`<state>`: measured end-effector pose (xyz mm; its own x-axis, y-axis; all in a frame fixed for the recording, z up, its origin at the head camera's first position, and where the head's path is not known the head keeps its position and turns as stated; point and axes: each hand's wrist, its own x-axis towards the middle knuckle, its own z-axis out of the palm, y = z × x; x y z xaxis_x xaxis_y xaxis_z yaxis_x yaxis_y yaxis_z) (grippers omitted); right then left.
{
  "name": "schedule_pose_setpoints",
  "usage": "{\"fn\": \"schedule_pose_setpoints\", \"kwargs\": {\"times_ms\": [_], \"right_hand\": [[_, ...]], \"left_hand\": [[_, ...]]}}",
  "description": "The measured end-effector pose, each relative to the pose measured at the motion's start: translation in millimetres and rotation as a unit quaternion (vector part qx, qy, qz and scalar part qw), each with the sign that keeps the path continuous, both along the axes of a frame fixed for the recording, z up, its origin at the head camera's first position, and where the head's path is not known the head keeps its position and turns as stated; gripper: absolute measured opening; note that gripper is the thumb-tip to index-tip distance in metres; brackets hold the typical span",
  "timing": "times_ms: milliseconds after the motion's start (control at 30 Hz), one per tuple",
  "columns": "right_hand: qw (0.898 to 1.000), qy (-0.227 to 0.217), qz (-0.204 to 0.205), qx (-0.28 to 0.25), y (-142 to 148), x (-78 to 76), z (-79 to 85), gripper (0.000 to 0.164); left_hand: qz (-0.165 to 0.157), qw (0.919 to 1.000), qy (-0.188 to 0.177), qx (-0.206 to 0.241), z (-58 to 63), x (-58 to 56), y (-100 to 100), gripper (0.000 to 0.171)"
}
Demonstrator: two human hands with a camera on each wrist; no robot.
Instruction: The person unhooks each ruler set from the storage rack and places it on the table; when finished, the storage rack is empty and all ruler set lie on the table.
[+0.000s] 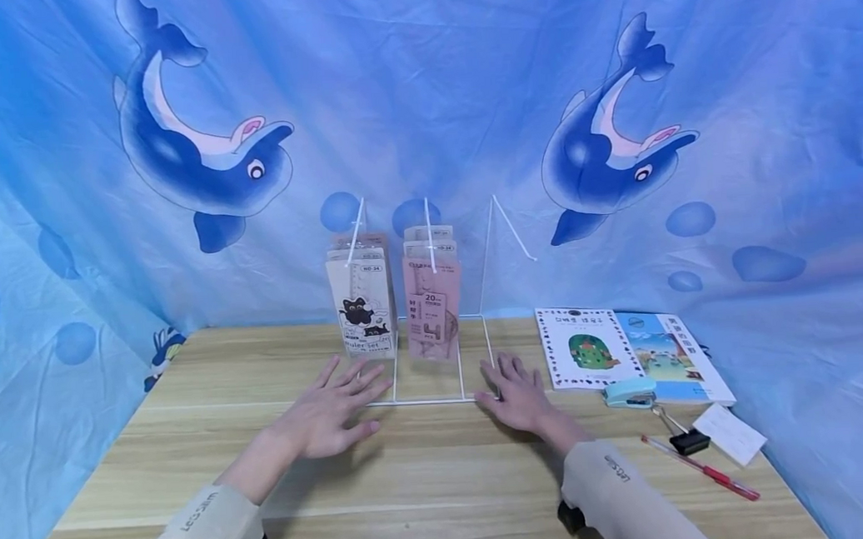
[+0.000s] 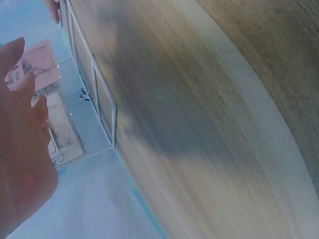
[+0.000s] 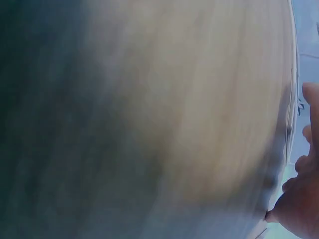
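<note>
A white wire rack (image 1: 429, 402) stands on the table with three upright prongs. From its left prong hang several ruler set packets (image 1: 364, 278), the front one printed with a black cat. Pink-fronted packets (image 1: 419, 283) hang from the middle prong. My left hand (image 1: 329, 414) is spread flat beside the rack's front left corner, fingers straight. At the front right corner, my right hand (image 1: 519, 397) has its fingers extended and holds nothing. Whether either hand touches the wire, I cannot tell. In the left wrist view the rack's frame (image 2: 94, 64) runs past my left fingers.
Two booklets, one white (image 1: 557, 352) and one blue (image 1: 654, 329), lie at the right. Near them are a mint stapler (image 1: 630, 392), a black binder clip (image 1: 689, 441), a white notepad (image 1: 730, 432) and a red pen (image 1: 716, 475). A blue dolphin curtain (image 1: 419, 95) hangs behind the table.
</note>
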<state>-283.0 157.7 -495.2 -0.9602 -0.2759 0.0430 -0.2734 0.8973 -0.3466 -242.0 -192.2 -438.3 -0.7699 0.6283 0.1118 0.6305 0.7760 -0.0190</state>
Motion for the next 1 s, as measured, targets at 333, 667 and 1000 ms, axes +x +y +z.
{"fn": "schedule_pose_setpoints", "kwargs": {"times_ms": [333,667,1000], "right_hand": [[0.999,-0.028,-0.010,0.014,11.4,-1.0,-3.3,0.072],[0.999,-0.042,0.004,0.010,13.6,-3.4,-1.1,0.072],[0.999,-0.051,0.006,-0.007,16.1,-7.1,-1.8,0.071]], "left_hand": [[0.000,1.0000,-0.004,0.003,-0.9,0.7,-1.0,0.065],[0.005,0.9998,-0.019,0.008,-0.1,-0.1,-0.4,0.064],[0.002,0.9999,-0.016,0.005,0.0,-0.6,-2.3,0.064]]}}
